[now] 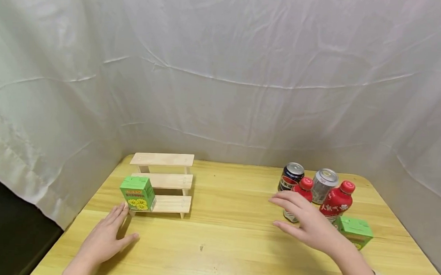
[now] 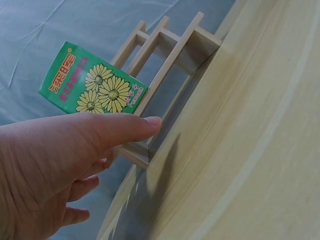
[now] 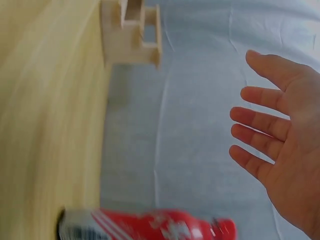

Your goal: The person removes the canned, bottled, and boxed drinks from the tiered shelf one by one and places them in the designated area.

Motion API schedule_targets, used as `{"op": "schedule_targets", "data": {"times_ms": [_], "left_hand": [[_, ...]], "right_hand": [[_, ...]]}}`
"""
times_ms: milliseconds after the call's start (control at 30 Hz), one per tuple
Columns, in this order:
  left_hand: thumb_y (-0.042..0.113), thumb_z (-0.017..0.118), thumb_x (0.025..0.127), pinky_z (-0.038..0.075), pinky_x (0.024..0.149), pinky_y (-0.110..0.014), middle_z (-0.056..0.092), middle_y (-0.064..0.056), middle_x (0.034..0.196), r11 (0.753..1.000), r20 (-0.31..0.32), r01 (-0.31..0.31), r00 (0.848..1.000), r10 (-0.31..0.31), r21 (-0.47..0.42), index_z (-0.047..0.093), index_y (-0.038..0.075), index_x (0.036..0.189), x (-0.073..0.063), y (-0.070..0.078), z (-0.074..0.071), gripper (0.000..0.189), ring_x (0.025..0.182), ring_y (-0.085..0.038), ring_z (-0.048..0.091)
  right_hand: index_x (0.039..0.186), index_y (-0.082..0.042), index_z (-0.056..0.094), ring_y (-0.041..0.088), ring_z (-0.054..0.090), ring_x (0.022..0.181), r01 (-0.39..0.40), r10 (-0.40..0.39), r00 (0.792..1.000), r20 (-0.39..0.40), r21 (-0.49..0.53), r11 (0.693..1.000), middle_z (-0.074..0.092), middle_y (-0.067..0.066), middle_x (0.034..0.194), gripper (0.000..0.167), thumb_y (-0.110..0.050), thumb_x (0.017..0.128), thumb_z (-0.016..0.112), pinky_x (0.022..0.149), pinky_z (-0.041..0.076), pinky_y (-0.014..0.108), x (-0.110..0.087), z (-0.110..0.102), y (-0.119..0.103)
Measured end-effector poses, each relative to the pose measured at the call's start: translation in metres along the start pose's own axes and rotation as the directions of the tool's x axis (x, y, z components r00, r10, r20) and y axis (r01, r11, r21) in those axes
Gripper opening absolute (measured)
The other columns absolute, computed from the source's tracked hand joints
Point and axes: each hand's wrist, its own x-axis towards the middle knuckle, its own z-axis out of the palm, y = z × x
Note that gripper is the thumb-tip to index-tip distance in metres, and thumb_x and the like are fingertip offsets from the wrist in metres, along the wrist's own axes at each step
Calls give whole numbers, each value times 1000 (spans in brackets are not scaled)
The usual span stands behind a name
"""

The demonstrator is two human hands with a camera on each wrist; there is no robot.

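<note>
My left hand (image 1: 103, 237) is beside the left end of a three-step wooden shelf (image 1: 171, 203), fingers extended and thumb spread, gripping nothing. A green drink carton with yellow flowers (image 1: 138, 194) stands upright on the shelf's lowest step; in the left wrist view the same carton (image 2: 95, 82) shows beyond my thumb. Whether my fingertips touch it I cannot tell. My right hand (image 1: 307, 223) hovers over the table at the right, fingers apart and holding nothing. It partly hides a red-capped bottle (image 1: 303, 188). A red bottle (image 3: 165, 225) appears low in the right wrist view.
Behind my right hand stand a dark blue cola can (image 1: 292, 177), a silver can (image 1: 324, 185) and another red bottle (image 1: 337, 202). A second green carton (image 1: 354, 231) is near my right wrist. A pale curtain (image 1: 244, 105) surrounds the wooden table (image 1: 220, 236).
</note>
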Motion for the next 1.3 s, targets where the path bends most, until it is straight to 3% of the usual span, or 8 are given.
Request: {"op": "schedule_targets", "data": {"times_ms": [200,400,667,800,1067,1300], "left_hand": [[58,67,83,30,109,-67,32,-30,153,1000,3,2,1000,-2,8,34,-6,148,-1,1,-1,97,139,-51,33],[58,67,83,30,109,-68,32,-30,153,1000,11,8,1000,-8,-2,34,-6,148,-1,2,-1,97,139,-51,32],[58,67,83,29,110,-67,32,-30,153,1000,5,16,1000,-16,1,34,-6,148,0,0,-1,97,139,-51,32],[58,67,83,29,110,-67,32,-30,153,1000,2,16,1000,-16,5,34,-6,147,0,-1,-1,97,139,-51,32],[59,66,83,29,111,-66,31,-30,153,1000,4,10,1000,-10,3,33,-6,148,1,0,0,97,140,-51,31],[58,67,83,30,110,-67,32,-30,153,1000,5,15,1000,-15,7,34,-7,148,0,2,-1,97,139,-51,32]], "right_hand": [[129,-19,59,14,55,119,45,-47,998,49,29,999,59,-3,127,51,-35,84,76,106,41,18,19,28,-10],[130,-18,59,15,57,118,107,-108,993,38,20,994,61,-3,126,52,-38,84,75,99,50,36,39,50,-18],[131,-17,59,14,58,119,157,-157,987,32,12,988,61,-2,126,52,-48,90,66,101,51,35,69,75,-31],[133,-18,58,14,57,120,146,-147,988,47,20,989,60,-2,128,53,-52,92,60,103,50,34,82,86,-38],[134,-16,57,17,58,120,107,-107,993,40,15,994,61,1,129,57,-49,89,65,105,49,34,105,106,-51],[139,-15,53,20,54,125,56,-57,996,69,5,998,59,4,133,60,-51,91,61,111,44,37,126,122,-57]]}}
